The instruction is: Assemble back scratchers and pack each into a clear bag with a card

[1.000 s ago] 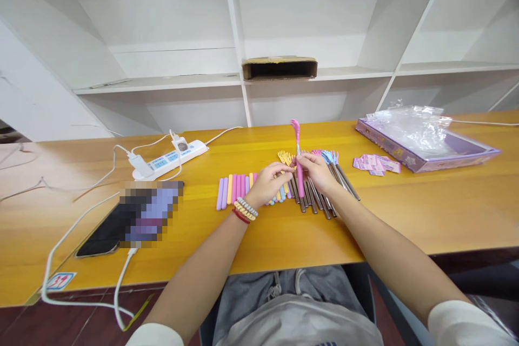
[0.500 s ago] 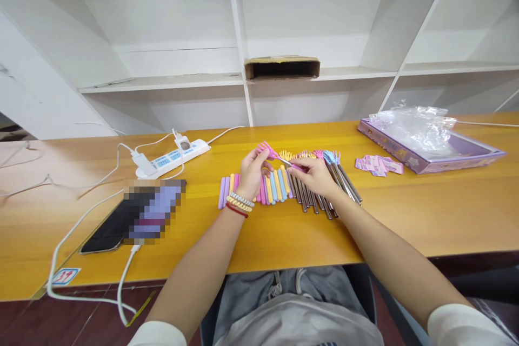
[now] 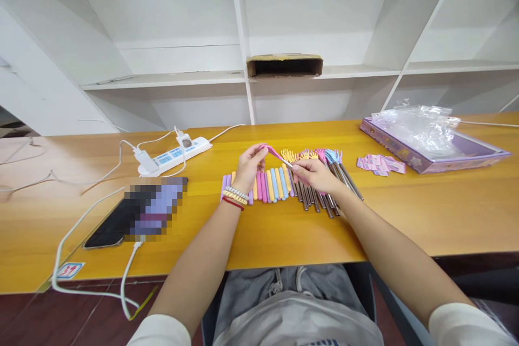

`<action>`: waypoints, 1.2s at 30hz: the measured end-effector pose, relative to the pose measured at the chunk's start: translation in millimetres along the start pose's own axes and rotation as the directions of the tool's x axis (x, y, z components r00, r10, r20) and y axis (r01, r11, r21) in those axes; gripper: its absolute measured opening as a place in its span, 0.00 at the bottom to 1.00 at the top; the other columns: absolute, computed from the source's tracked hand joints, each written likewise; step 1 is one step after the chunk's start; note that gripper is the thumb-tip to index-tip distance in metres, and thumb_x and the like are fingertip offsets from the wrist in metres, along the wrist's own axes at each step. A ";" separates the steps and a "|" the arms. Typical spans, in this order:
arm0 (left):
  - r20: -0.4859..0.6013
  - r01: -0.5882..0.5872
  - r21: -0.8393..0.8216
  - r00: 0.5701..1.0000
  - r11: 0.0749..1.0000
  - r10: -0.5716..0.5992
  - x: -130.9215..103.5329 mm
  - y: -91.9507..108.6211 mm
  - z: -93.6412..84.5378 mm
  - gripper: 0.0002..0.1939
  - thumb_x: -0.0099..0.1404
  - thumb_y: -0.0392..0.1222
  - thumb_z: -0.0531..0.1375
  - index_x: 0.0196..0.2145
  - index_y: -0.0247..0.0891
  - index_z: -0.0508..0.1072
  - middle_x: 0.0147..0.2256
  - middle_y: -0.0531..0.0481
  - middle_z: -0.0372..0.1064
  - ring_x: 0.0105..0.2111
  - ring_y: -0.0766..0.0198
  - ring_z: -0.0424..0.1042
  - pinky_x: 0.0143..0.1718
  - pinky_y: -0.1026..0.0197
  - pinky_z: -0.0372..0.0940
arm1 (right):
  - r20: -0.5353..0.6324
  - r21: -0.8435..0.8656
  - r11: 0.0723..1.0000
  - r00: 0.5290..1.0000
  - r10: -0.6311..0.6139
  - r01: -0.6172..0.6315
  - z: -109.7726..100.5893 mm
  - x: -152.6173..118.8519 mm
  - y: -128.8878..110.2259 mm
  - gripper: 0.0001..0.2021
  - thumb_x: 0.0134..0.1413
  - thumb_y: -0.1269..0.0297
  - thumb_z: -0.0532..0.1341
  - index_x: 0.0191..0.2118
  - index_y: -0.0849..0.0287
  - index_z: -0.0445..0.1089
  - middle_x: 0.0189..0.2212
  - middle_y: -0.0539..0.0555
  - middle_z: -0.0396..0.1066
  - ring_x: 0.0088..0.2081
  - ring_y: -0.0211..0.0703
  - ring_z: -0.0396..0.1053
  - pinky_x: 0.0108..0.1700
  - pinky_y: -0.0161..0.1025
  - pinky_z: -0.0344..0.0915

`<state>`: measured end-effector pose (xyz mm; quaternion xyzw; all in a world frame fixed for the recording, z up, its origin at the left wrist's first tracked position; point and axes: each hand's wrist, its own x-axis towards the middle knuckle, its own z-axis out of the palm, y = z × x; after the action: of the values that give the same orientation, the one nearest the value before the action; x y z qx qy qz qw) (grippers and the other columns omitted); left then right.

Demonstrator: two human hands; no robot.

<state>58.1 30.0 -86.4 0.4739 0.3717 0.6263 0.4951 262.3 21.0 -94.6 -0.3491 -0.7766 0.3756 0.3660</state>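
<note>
Between my hands is a pink-headed stick with a metal shaft [image 3: 286, 162]. My left hand [image 3: 250, 166] pinches its pink end, and my right hand [image 3: 314, 174] grips the metal part. Beneath them, a row of purple, yellow, pink and blue handles [image 3: 270, 185] lies on the wooden table [image 3: 194, 227]. To the right of that row, partly under my right hand, are several metal rods [image 3: 349, 179] with yellow, pink and blue hand-shaped heads [image 3: 333, 157].
Small pink cards [image 3: 379, 164] lie right of the rods. Farther right, a purple tray [image 3: 433, 165] holds clear plastic bags [image 3: 417, 127]. At left are a power strip [image 3: 174, 157], cables and a phone [image 3: 107, 227]. A cardboard box [image 3: 284, 66] sits on the shelf.
My left hand has shifted slightly left and now covers the pink head's fingers. My right hand has moved from the pink lower part onto the metal shaft. The view has shifted slightly.
</note>
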 end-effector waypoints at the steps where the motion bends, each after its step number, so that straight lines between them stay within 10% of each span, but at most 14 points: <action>1: 0.015 -0.016 0.023 1.000 1.000 0.016 0.4 -1.2 -0.3 0.15 0.53 0.44 0.64 0.38 0.38 0.72 0.28 0.54 0.65 0.20 0.75 0.59 0.19 0.69 0.55 | 0.035 0.074 0.996 0.998 0.053 -0.055 -1.0 -0.6 -1.3 0.17 0.58 0.55 0.53 0.24 0.60 0.67 0.14 0.46 0.59 0.16 0.31 0.52 0.19 0.31 0.48; 9: -0.041 -0.033 0.194 0.998 0.980 0.042 5.6 -11.0 -7.1 0.16 0.54 0.50 0.63 0.33 0.35 0.70 0.30 0.50 0.69 0.23 0.70 0.67 0.19 0.68 0.59 | 0.244 0.617 0.748 0.963 0.112 -0.244 -11.9 -1.3 0.6 0.29 0.47 0.45 0.58 0.50 0.60 0.65 0.32 0.57 0.74 0.19 0.33 0.62 0.20 0.33 0.57; 16: -0.025 0.059 0.171 0.998 0.984 -0.055 0.4 -16.3 2.5 0.15 0.55 0.48 0.63 0.33 0.34 0.67 0.26 0.51 0.69 0.19 0.72 0.66 0.20 0.68 0.60 | -0.204 0.701 0.712 0.969 0.141 0.044 -12.5 -0.9 4.7 0.44 0.43 0.28 0.41 0.49 0.62 0.67 0.35 0.61 0.71 0.24 0.36 0.64 0.22 0.34 0.59; 23: 0.017 0.110 0.238 0.993 0.965 -0.117 -10.0 -18.0 15.8 0.12 0.57 0.46 0.62 0.30 0.34 0.65 0.24 0.51 0.69 0.19 0.72 0.66 0.21 0.67 0.60 | -0.287 0.659 0.752 0.918 0.273 -0.017 -4.2 8.2 14.6 0.19 0.41 0.51 0.66 0.35 0.60 0.71 0.23 0.51 0.69 0.17 0.31 0.61 0.16 0.30 0.52; 36: -0.098 0.051 0.219 0.995 0.974 -0.030 8.4 -16.9 -2.9 0.11 0.51 0.44 0.64 0.29 0.33 0.72 0.24 0.50 0.70 0.18 0.71 0.65 0.21 0.66 0.62 | -0.427 0.614 0.789 0.850 0.307 0.024 -1.5 14.7 10.9 0.10 0.38 0.62 0.66 0.28 0.61 0.70 0.21 0.50 0.71 0.16 0.30 0.61 0.14 0.29 0.53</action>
<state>59.3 42.1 -101.1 0.4884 0.4714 0.5925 0.4338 259.3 38.6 -98.6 -0.3606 -0.4640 0.5234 0.6170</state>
